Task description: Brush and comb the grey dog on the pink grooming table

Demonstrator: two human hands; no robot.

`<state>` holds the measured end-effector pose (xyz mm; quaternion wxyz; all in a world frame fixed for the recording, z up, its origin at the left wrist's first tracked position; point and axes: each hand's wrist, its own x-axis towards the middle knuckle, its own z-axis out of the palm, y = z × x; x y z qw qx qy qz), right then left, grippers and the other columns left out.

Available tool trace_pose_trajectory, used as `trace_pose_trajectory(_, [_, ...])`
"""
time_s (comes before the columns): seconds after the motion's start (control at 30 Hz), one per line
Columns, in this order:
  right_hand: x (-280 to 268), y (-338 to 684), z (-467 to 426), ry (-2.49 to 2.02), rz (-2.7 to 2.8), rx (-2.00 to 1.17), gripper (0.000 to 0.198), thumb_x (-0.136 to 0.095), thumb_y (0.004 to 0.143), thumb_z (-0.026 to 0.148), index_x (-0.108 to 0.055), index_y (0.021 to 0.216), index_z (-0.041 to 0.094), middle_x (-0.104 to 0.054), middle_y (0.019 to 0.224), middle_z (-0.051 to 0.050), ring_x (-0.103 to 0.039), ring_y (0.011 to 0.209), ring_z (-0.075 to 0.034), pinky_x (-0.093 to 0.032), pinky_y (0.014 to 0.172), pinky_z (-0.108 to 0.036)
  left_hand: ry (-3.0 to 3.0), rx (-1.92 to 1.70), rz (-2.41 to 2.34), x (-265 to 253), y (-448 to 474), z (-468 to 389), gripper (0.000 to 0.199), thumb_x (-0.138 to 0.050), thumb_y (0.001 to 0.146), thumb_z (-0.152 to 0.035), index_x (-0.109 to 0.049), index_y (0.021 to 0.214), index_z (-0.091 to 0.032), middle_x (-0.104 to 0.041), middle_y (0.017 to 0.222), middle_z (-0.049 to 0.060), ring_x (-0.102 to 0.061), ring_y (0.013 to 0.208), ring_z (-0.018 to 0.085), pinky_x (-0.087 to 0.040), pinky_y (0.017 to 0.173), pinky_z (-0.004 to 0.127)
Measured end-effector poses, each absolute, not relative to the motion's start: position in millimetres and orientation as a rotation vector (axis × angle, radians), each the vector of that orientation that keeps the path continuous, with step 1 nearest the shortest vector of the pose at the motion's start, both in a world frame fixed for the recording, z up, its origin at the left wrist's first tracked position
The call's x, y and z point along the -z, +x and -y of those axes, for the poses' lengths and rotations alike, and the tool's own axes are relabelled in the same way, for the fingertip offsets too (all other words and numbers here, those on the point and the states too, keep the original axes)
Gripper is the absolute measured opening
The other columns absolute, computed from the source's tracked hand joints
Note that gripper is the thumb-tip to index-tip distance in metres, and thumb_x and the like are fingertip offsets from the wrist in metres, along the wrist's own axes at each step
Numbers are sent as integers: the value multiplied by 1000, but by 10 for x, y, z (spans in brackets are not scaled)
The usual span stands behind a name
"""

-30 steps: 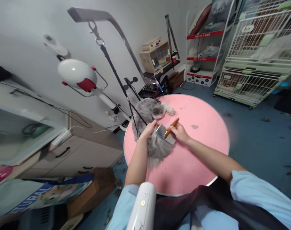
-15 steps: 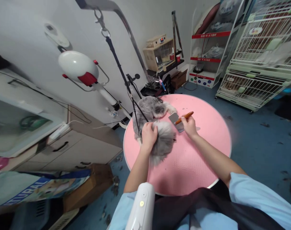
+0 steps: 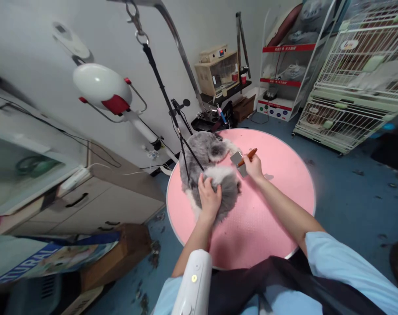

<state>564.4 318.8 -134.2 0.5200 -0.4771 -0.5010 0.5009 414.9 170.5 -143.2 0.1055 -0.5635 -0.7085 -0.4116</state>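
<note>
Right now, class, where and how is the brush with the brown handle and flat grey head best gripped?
Probably by its slim brown handle, from the right, as the right hand holds it: the handle juts rightward; the broad head lies toward the furry grey animal.

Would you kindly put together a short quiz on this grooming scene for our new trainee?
1. True or false: the left hand rests on the grey animal.
2. The grey animal is on: (a) a wire cage, (b) a pink round table, (c) a wall shelf.
3. Which hand holds the brush, and by which part?

Key:
1. True
2. (b)
3. The right hand, by the brown handle
</note>
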Motion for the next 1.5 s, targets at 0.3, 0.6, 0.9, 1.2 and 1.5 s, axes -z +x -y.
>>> trace_pose_trajectory(0.3, [1059,5421,-3094,-968,1402,-1234,24,-62,79,41,-59,89,20,-72,83,-6,-69,82,-24,-55,81,-39,-1718,1158,1897,1666,4170,-1515,21,-60,91,-21,-78,82,-18,-61,122,17,-56,120,30,-47,103,50])
trace_pose_trajectory(0.6, [853,5240,-3021,-829,1609,-1269,21,-59,82,40,-58,90,21,-70,82,-4,-67,78,-22,-54,77,-36,-1683,1041,1974,1574,4218,-1439,23,-58,93,-23,-76,79,-21,-71,94,11,-62,97,25,-44,91,41])
trace_pose_trajectory(0.9, [621,5261,-3085,-887,1905,-1111,13,-56,84,32,-58,87,20,-67,76,-3,-63,72,-20,-49,71,-32,-1794,859,2307,1584,4115,-1532,28,-45,97,-16,-73,94,-16,-75,84,11,-69,75,21,-47,72,30])
trace_pose_trajectory(1.2, [526,5158,-3252,-1085,1972,-1023,13,-58,85,33,-57,85,20,-65,78,-3,-60,75,-21,-46,73,-32,-2022,585,2555,1191,4151,-1457,29,-43,101,-17,-69,112,-17,-77,107,10,-74,96,22,-51,83,29])
trace_pose_trajectory(1.5, [649,5330,-3348,-1214,1805,-1022,12,-58,85,31,-54,87,21,-66,80,-5,-62,76,-23,-49,75,-35,-2351,116,2487,839,4061,-1464,31,-39,103,-22,-69,98,-16,-77,96,12,-74,92,26,-50,79,31])
